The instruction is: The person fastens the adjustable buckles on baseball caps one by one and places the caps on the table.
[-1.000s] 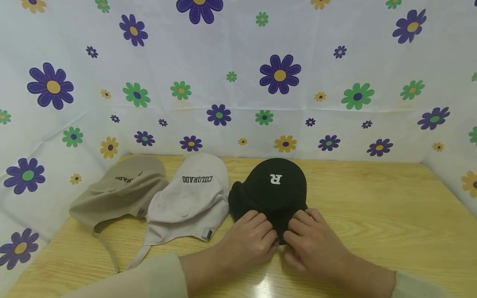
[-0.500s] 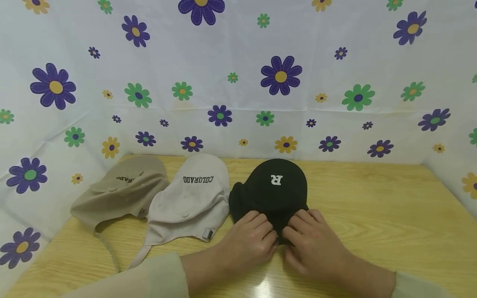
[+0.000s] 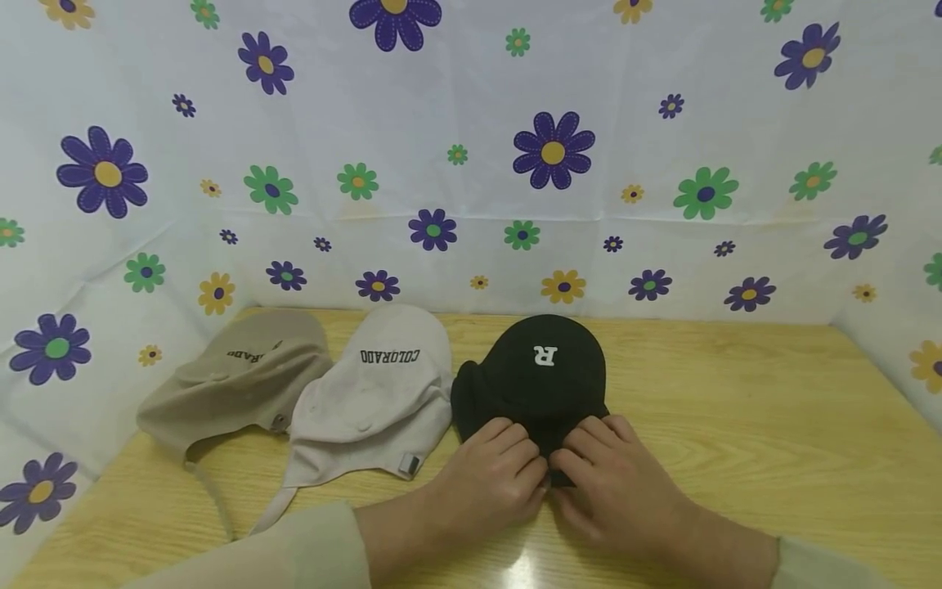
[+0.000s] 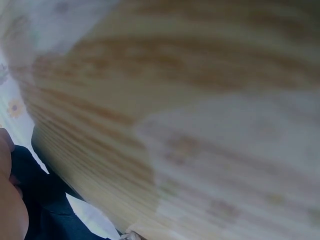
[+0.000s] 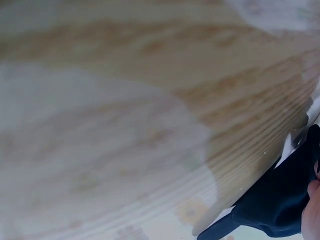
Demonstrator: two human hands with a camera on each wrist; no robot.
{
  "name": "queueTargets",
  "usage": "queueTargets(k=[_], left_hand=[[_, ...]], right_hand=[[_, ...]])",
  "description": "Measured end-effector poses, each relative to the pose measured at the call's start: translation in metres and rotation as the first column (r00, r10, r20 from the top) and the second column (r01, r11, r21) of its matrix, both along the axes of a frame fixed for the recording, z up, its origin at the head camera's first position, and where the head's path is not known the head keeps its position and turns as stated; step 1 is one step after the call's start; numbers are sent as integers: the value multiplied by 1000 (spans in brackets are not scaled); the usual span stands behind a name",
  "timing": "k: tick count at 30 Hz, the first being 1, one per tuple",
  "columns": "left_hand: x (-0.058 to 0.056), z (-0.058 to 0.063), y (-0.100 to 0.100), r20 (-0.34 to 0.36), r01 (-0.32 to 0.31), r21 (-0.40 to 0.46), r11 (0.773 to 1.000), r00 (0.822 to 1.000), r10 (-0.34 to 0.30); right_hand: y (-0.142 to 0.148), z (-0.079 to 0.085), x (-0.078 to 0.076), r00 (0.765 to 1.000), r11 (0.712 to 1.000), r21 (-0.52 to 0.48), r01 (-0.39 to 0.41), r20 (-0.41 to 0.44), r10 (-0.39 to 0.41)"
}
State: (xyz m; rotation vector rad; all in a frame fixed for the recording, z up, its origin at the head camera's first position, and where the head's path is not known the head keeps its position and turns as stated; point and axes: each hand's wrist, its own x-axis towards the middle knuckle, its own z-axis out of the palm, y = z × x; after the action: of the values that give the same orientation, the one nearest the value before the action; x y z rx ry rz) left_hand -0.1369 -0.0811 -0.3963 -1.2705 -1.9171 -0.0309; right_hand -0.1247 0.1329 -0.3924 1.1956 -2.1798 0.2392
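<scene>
A black cap (image 3: 548, 384) with a white "R" on its crown lies on the wooden table in the head view. My left hand (image 3: 496, 470) grips its near edge with curled fingers. Close beside it, my right hand (image 3: 614, 478) grips the same edge farther right. The fingertips are tucked out of sight in the fabric. In the left wrist view, dark cap fabric (image 4: 50, 200) shows beside part of the hand at lower left. The right wrist view has the dark cap (image 5: 272, 200) at lower right, with fingers at its edge.
Left of the black cap lies a light grey cap (image 3: 383, 376) lettered "COLORADO", its strap trailing toward me. Farther left, a tan cap (image 3: 243, 376) overlaps behind it. A white flowered cloth (image 3: 456, 106) hangs behind and at the sides of the table (image 3: 758, 425).
My right hand has shifted slightly left, closer to the left hand. The caps have stayed in place.
</scene>
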Motion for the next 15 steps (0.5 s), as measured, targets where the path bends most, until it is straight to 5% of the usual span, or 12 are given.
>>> queueTargets(k=[15], left_hand=[[2,2,1,21,7,2,1000,1000,-7]], right_hand=[[2,2,1,1000,1000,1,-31,1,31]])
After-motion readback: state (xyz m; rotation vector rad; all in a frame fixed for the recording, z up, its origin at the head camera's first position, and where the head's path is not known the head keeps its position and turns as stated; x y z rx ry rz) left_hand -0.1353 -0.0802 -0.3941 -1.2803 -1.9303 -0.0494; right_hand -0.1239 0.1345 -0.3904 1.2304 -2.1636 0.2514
